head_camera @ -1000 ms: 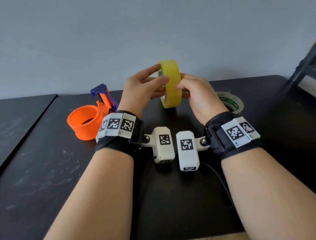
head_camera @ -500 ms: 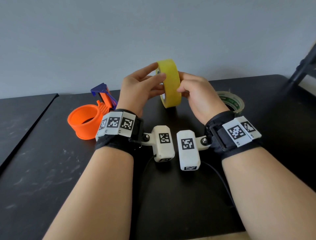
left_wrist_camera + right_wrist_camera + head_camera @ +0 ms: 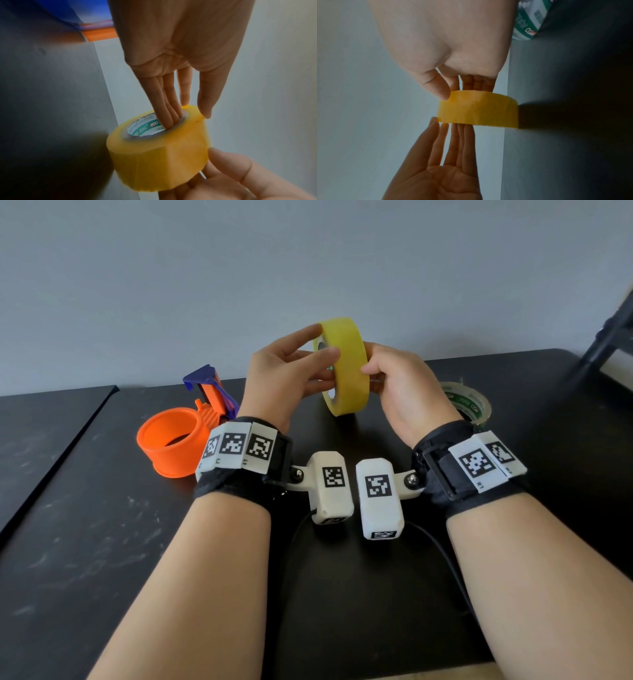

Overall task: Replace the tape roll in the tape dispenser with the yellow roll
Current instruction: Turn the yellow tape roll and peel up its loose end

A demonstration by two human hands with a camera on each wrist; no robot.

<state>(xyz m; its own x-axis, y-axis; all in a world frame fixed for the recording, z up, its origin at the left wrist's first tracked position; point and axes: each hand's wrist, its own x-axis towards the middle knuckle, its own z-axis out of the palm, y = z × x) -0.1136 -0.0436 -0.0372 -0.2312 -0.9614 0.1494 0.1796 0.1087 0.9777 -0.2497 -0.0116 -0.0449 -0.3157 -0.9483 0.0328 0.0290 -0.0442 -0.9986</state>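
I hold the yellow roll on edge above the black table, between both hands. My left hand has several fingers pushed into the core and its thumb on the outer tape, pinching the wall of the yellow roll. My right hand grips the opposite side, with its thumb on the outer face of the yellow roll and its fingers behind it. The orange tape dispenser, with a blue blade end, lies on the table to the left, its ring holding no roll.
A clear tape roll with a green printed core lies flat on the table behind my right wrist. A seam splits the table at the left. A dark frame stands at the far right. A grey wall is close behind.
The yellow roll has tilted slightly and drifted a little to the right between my hands. Both hands keep their hold, and the dispenser and clear roll have not moved.
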